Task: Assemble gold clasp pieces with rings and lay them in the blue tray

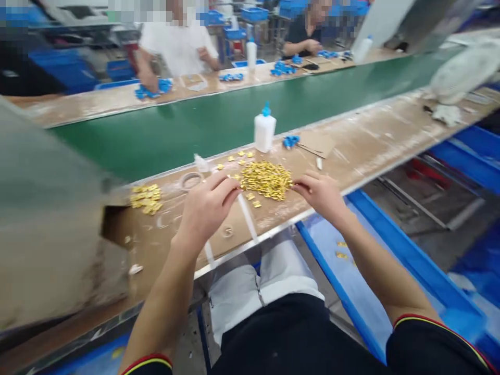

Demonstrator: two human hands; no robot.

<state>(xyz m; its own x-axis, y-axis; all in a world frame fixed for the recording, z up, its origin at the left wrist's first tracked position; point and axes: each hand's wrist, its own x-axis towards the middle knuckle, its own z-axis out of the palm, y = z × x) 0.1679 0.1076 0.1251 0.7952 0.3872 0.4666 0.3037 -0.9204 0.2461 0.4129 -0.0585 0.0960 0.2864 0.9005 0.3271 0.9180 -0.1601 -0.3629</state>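
A heap of small yellow pieces lies on the cardboard-covered bench in front of me. At its left edge is my left hand, fingers bent and tips together by the pieces; whatever they pinch is too small to make out. My right hand touches the heap's right side, thumb and fingertips closed at its edge, and what is between them is hidden. Several loose yellow pieces lie around the heap. Farther left sits a smaller group of yellow pieces.
A white bottle with a blue tip stands behind the heap, beside blue pieces. A tape roll lies left. Beyond runs a green conveyor belt, with people across it. A blue tray sits below the bench at right.
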